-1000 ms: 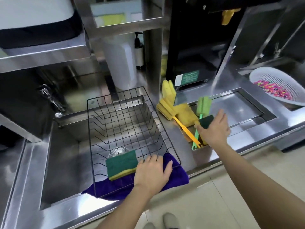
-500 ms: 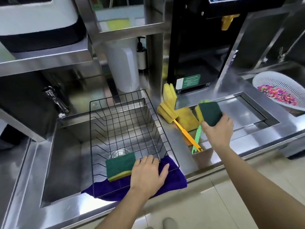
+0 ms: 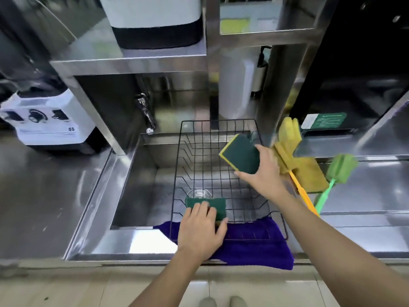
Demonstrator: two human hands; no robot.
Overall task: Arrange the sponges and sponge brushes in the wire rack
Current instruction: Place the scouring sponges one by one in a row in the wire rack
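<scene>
A black wire rack [image 3: 221, 129] sits over the steel sink. My right hand [image 3: 263, 173] holds a green and yellow sponge [image 3: 241, 155] above the rack's right side. Inside the rack near its front stands another green sponge [image 3: 215, 204], and my left hand [image 3: 200, 231] rests on it, fingers over its top. To the right of the rack lie a yellow sponge brush with an orange handle [image 3: 287, 156], a green sponge brush [image 3: 340, 167] and flat yellow sponges [image 3: 309, 173].
A purple cloth [image 3: 254, 242] lies under the rack's front edge on the counter. A tap [image 3: 146, 114] sticks out behind the sink. A white blender base [image 3: 48, 120] stands at the left. A white container [image 3: 236, 85] stands behind the rack.
My right hand has carried the green and yellow sponge left from the counter to above the rack. My left hand has moved from the purple cloth onto the sponge in the rack.
</scene>
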